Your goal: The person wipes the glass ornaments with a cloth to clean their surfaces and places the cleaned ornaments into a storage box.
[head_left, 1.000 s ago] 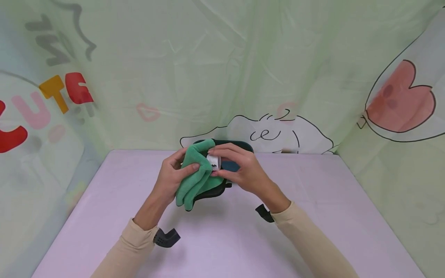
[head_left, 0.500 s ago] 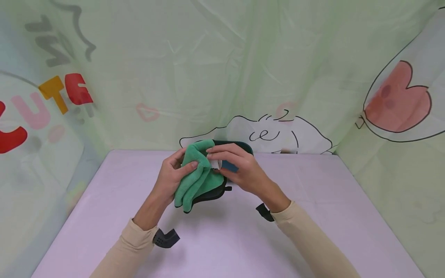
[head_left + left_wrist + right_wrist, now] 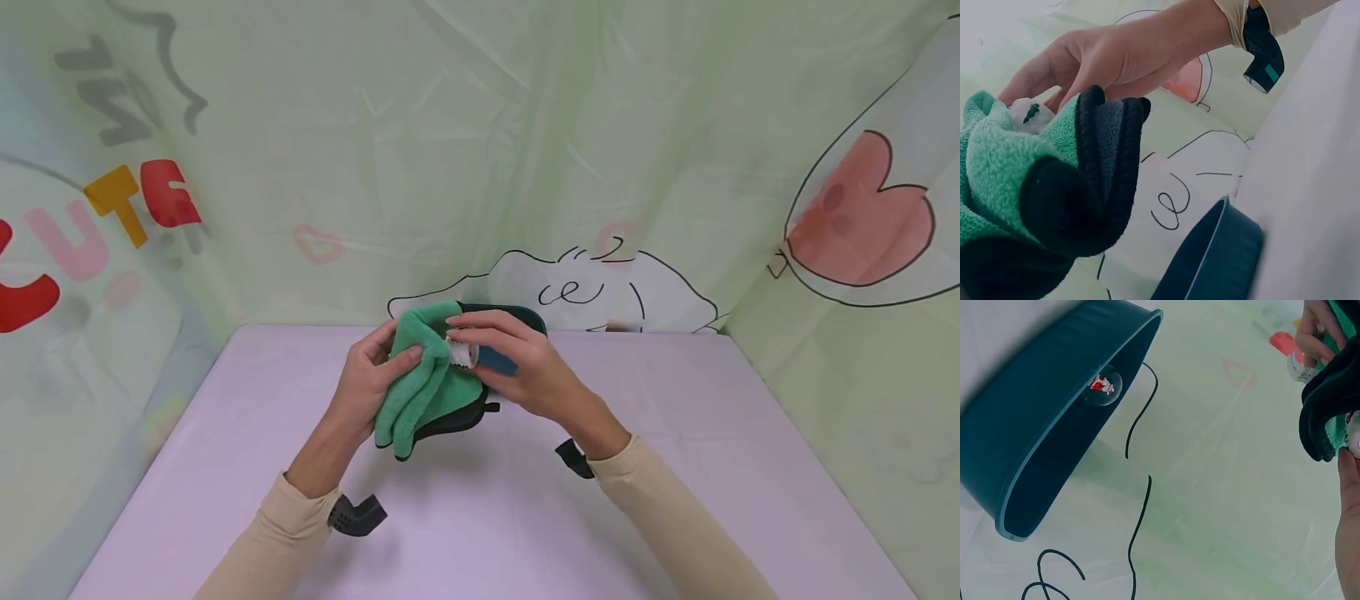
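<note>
My left hand [image 3: 365, 375] grips a green plush cleaning cloth [image 3: 420, 387] with black edging, its thumb on top. A small white cylindrical object [image 3: 462, 352] with dark marks is pinched between the thumb and fingers of my right hand [image 3: 536, 362]. The cloth lies against this object's left side and covers part of it; its whole shape is hidden. Seen from the left wrist, the white object [image 3: 1030, 115] has a dark green mark and sits in the cloth's folds. In the right wrist view, a white label [image 3: 1300, 367] hangs off the cloth.
Behind the hands, at the table's far edge, stands a dark teal bin [image 3: 525, 315]. A small clear globe with a red and white figure [image 3: 1102, 385] shows at its opening. The lilac table [image 3: 480, 517] meets a printed curtain [image 3: 337, 167] at the back.
The cloth has dropped slightly, and the white object has turned a little in my right fingers, its dark print shifting. Both hands have otherwise stayed nearly in place.
</note>
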